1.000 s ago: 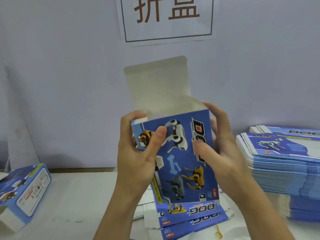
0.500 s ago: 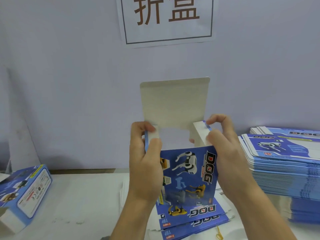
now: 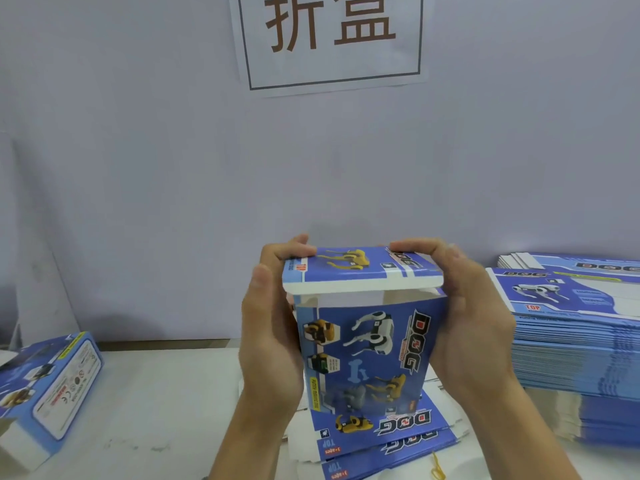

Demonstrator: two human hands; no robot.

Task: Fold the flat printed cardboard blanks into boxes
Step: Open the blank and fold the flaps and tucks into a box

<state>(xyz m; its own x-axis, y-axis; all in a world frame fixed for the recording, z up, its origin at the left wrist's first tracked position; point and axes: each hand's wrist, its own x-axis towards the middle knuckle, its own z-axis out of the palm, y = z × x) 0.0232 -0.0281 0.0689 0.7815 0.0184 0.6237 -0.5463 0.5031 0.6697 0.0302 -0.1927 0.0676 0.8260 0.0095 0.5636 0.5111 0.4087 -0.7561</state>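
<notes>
My left hand and right hand grip the upright DOG box, fingers curled over its lowered top flap, above the counter.

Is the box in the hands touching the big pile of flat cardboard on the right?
Apart. The head view shows the right hand between the box and the pile of blanks.

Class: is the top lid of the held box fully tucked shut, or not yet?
Not yet. The lid is folded over the box, but a gap and its white edge still show along the front.
</notes>
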